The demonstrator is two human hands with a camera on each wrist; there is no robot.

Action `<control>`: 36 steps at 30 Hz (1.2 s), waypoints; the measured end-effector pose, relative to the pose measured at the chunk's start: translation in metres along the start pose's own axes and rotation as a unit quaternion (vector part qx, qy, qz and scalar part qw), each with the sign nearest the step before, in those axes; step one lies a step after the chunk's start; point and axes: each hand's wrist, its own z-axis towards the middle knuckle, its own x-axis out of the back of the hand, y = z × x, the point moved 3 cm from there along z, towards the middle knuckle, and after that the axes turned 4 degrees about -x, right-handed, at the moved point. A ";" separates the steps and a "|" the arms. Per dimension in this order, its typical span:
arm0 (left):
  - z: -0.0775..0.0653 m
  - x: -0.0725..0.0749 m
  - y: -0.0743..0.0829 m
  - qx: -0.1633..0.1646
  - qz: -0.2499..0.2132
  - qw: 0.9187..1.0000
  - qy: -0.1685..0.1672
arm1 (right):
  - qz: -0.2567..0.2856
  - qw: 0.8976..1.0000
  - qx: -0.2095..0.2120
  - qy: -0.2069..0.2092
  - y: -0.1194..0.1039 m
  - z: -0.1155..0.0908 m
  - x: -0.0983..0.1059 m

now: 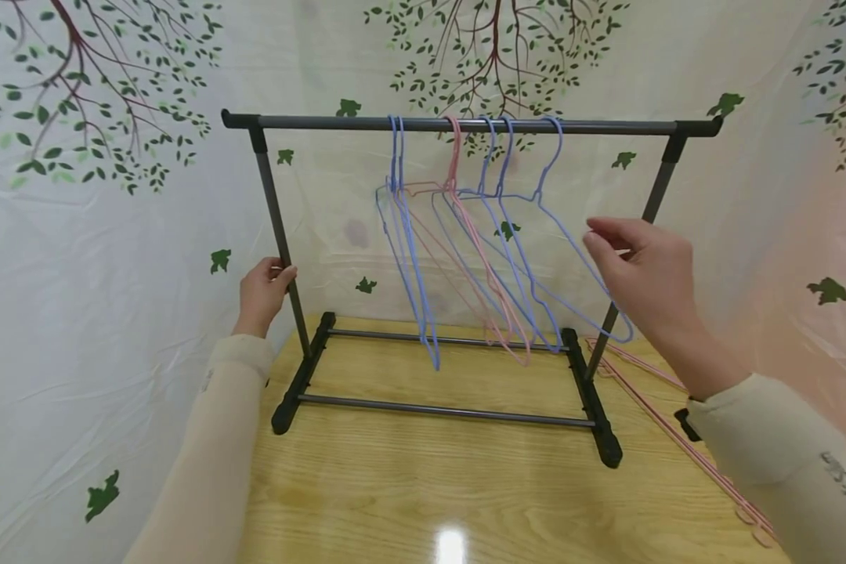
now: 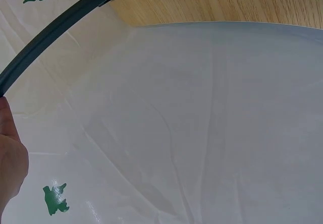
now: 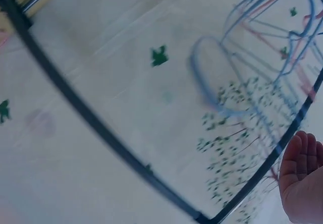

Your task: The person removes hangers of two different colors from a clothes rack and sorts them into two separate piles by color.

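A black clothes rack [image 1: 465, 124] stands on the wooden table, with several blue and pink hangers hooked over its top bar. My left hand [image 1: 264, 294] pinches the rack's left post [image 1: 273, 196] between thumb and fingers; the left wrist view shows only part of that hand [image 2: 11, 158] at the edge. In front of the right post, my right hand [image 1: 648, 290] is raised with loosely bent fingers and nothing visible in it. Nearest to it is the rightmost blue hanger [image 1: 571, 239], whose lower end passes behind the hand. The right wrist view shows this hand [image 3: 303, 183] beside the top bar.
Several pink hangers [image 1: 666, 415] lie on the table [image 1: 423, 486] to the right, partly hidden by my right sleeve. A small black object [image 1: 687, 424] is by that sleeve. Behind the rack hangs a pale sheet [image 1: 310, 63] printed with branches and leaves.
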 end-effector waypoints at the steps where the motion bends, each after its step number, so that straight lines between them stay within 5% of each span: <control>1: 0.000 0.000 0.000 0.001 0.000 1.000 -0.001 | 0.008 1.000 0.009 -0.005 -0.007 0.001 -0.006; 12: -0.002 0.003 0.002 -0.012 0.001 1.000 -0.001 | 0.023 0.997 0.018 -0.069 -0.050 0.007 -0.063; 19: -0.003 0.004 0.002 -0.005 0.007 1.000 0.001 | -0.014 0.995 0.016 -0.100 -0.064 0.005 -0.093; 36: -0.004 0.004 0.003 -0.009 0.002 1.000 -0.003 | -0.070 0.991 -0.019 -0.116 -0.054 0.000 -0.108</control>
